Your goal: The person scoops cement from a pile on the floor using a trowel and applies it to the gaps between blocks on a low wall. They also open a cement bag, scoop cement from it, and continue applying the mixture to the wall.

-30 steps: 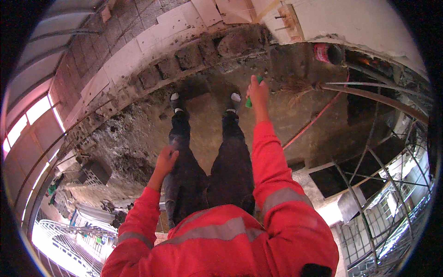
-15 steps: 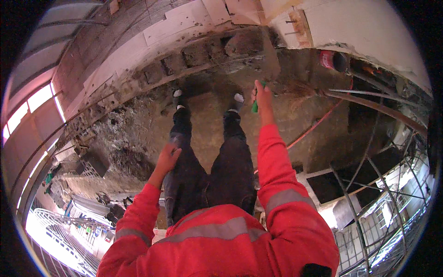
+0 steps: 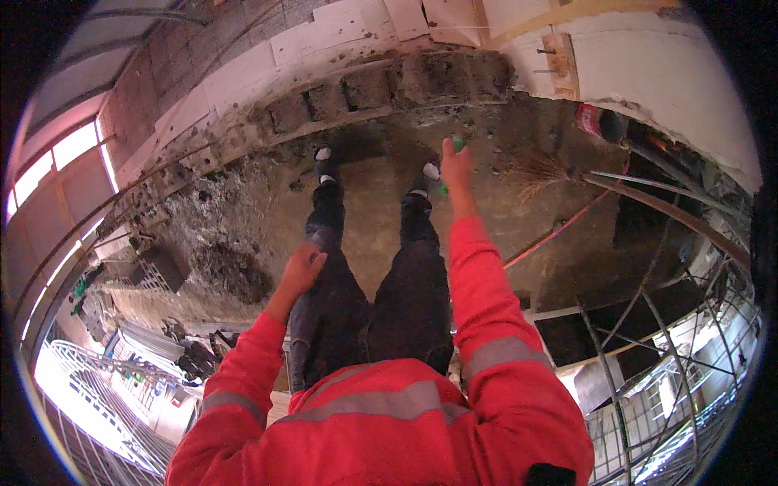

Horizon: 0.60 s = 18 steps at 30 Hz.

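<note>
My right hand [image 3: 458, 168] is stretched forward over the floor, just right of my right foot. Its fingers are closed around a small green object [image 3: 459, 144]; one end shows above the fist and a bit shows below, but its kind is not clear. My left hand [image 3: 302, 269] hangs above my left thigh, loosely bent, thumb apart from the fingers, holding nothing. Under both hands lies a stained, brownish concrete floor [image 3: 365, 231].
Ahead runs a low row of rough blocks [image 3: 365, 87] along the wall. On the right lie a twig broom [image 3: 551, 172] with a long handle, a red tin [image 3: 589, 120] and a metal bar frame [image 3: 640, 356]. Dark rubble [image 3: 231, 267] is heaped at left.
The view has shifted slightly, so the surroundings sit a little to the right. My right hand has turned, and less of the green object shows below it. My left hand stays over the thigh.
</note>
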### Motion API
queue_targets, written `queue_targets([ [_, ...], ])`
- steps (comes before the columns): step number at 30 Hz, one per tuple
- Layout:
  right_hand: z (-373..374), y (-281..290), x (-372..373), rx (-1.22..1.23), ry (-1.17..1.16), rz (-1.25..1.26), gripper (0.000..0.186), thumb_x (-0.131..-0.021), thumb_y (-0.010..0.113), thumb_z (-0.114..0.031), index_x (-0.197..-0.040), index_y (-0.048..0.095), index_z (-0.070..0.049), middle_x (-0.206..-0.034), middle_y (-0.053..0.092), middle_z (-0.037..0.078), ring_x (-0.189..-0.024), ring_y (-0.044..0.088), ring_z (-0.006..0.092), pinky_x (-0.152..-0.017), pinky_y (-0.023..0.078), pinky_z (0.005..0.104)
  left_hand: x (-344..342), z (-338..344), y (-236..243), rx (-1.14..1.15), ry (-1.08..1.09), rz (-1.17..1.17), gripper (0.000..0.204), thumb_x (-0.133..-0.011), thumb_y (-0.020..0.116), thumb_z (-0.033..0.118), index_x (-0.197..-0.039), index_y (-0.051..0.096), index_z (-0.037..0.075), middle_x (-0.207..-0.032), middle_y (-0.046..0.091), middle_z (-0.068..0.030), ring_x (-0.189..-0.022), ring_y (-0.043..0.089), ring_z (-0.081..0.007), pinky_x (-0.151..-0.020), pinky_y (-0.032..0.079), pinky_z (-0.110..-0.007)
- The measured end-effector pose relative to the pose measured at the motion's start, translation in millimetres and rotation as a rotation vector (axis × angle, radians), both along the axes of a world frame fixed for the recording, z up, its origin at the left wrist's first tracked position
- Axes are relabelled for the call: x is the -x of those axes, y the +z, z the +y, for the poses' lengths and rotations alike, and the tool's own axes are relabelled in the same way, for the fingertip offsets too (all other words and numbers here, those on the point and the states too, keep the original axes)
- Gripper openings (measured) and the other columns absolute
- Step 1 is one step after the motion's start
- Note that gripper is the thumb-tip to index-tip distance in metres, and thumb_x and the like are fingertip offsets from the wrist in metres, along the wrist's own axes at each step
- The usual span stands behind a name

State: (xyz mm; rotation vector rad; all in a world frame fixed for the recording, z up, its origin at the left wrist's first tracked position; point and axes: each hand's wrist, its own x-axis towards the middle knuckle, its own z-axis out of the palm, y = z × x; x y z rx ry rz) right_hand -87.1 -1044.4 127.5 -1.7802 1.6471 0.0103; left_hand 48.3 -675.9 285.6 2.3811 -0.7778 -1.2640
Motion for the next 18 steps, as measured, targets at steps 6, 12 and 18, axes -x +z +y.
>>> queue_targets([
  [6,0,22,-14,-0.087,0.427,0.041,0.052,-0.085,0.055,-0.045,-0.094,0.059,0.007,-0.086,0.063,0.026,-0.081,0.061,0.0428,-0.072,0.047,0.0479,-7,-2,4,-0.096,0.028,0.040,0.026,-0.084,0.063,0.025,-0.094,0.055,0.003,-0.091,0.057,-0.0162,-0.086,0.058,-0.0336,-0.075,0.046,-0.038],
  [12,44,29,-13,-0.306,0.357,-0.181,0.047,-0.084,0.057,-0.037,-0.093,0.058,0.009,-0.088,0.062,0.029,-0.089,0.060,0.0437,-0.078,0.047,0.0493,-8,-4,6,-0.078,0.061,0.041,0.023,-0.083,0.064,0.023,-0.093,0.056,0.003,-0.091,0.057,-0.0157,-0.087,0.058,-0.0334,-0.077,0.045,-0.038],
  [18,48,16,9,0.035,0.000,-0.051,0.052,-0.088,0.053,-0.037,-0.102,0.054,0.013,-0.095,0.060,0.032,-0.091,0.058,0.0450,-0.079,0.047,0.0477,-12,6,7,-0.159,0.079,0.083,0.023,-0.084,0.062,0.024,-0.094,0.057,0.004,-0.091,0.057,-0.0151,-0.087,0.058,-0.0329,-0.077,0.045,-0.038],
])
